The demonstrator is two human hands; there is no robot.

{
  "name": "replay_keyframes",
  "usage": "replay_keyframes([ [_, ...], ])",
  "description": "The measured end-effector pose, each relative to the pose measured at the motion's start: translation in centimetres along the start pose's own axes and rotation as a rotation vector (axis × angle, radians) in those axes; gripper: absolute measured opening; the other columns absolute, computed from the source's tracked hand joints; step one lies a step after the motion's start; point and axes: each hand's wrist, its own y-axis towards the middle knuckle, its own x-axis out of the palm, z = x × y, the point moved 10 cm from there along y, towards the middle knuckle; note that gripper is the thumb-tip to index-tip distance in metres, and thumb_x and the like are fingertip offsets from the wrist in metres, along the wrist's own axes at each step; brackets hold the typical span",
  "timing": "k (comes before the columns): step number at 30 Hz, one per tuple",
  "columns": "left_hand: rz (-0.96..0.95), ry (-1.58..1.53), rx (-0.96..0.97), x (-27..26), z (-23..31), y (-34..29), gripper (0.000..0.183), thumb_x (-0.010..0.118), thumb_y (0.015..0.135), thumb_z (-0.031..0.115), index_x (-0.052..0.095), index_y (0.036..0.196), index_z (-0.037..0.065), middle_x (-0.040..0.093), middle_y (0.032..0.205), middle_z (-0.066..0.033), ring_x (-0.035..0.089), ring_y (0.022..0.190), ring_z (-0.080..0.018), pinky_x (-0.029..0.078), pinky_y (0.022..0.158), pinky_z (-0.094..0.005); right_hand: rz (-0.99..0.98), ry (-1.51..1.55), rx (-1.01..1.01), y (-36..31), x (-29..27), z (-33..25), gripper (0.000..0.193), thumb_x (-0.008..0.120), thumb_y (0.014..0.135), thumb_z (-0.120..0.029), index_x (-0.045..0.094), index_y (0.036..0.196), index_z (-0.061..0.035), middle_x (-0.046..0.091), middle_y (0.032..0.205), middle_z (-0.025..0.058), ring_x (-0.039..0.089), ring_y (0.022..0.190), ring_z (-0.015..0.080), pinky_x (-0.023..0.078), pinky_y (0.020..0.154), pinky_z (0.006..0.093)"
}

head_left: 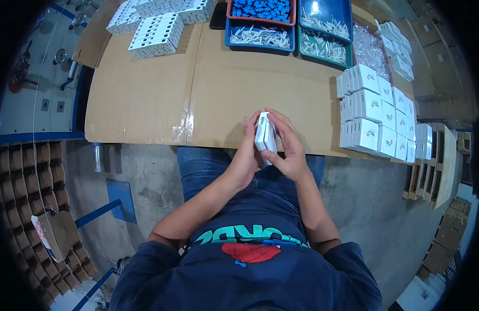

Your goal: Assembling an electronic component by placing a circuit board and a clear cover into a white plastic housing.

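Note:
Between my hands, over the near edge of the cardboard-covered table, is a small white flat box, tilted up with a narrow side toward me. A dark line runs along that side; I cannot tell whether it is one piece or two pressed together. My left hand lies along its left side with the fingers pointing up. My right hand wraps its right side, thumb across the near part and fingers over the far end. Stacks of similar white boxes stand to the right.
Cardboard covers the table. White blocks with dark squares are stacked far left. At the back are a red tray of blue pieces, a blue tray and a green tray of small white pieces, and clear plastic bags.

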Motion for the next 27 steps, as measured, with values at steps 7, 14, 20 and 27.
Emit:
replay_keyframes([
  [7, -0.074, 0.135, -0.337, 0.4, -2.6, -0.9, 0.064, 0.032, 0.105, 0.066, 0.050, 0.140, 0.015, 0.062, 0.121, -0.0038, 0.062, 0.112, -0.0148, 0.051, 0.095, -0.0318, -0.036, -0.102, -0.111, 0.3, 0.6, -2.1, 0.078, 0.080, 0.080, -0.033, 0.051, 0.145, -0.0017, 0.046, 0.148, 0.0238, 0.049, 0.135, 0.0384, 0.039, 0.113, 0.0452],
  [14, -0.034, 0.148, -0.167, 1.3, -0.8, -1.2, 0.059, 0.039, 0.107, 0.058, 0.046, 0.143, 0.011, 0.059, 0.123, -0.0050, 0.061, 0.109, -0.0138, 0.051, 0.091, -0.0300, -0.010, -0.207, -0.168, -0.5, 0.5, -1.6, 0.086, 0.069, 0.088, -0.059, 0.050, 0.145, 0.0017, 0.048, 0.141, 0.0257, 0.052, 0.127, 0.0394, 0.045, 0.105, 0.0440],
  [20, -0.036, 0.195, -0.042, 1.2, -1.2, -1.0, 0.053, 0.040, 0.108, 0.055, 0.051, 0.135, 0.011, 0.060, 0.115, -0.0035, 0.060, 0.102, -0.0112, 0.050, 0.087, -0.0291, 0.017, -0.208, -0.247, -0.6, 0.4, -2.5, 0.083, 0.055, 0.097, -0.063, 0.051, 0.142, 0.0062, 0.050, 0.138, 0.0280, 0.054, 0.124, 0.0404, 0.046, 0.103, 0.0435],
  [27, 0.032, 0.198, -0.046, 0.9, -1.5, -1.2, 0.048, 0.041, 0.109, 0.052, 0.058, 0.125, 0.010, 0.062, 0.111, -0.0036, 0.060, 0.099, -0.0111, 0.049, 0.087, -0.0282, 0.032, -0.224, -0.253, -0.9, 0.2, -2.6, 0.082, 0.044, 0.101, -0.063, 0.051, 0.140, 0.0082, 0.052, 0.136, 0.0295, 0.056, 0.122, 0.0413, 0.047, 0.102, 0.0436],
])
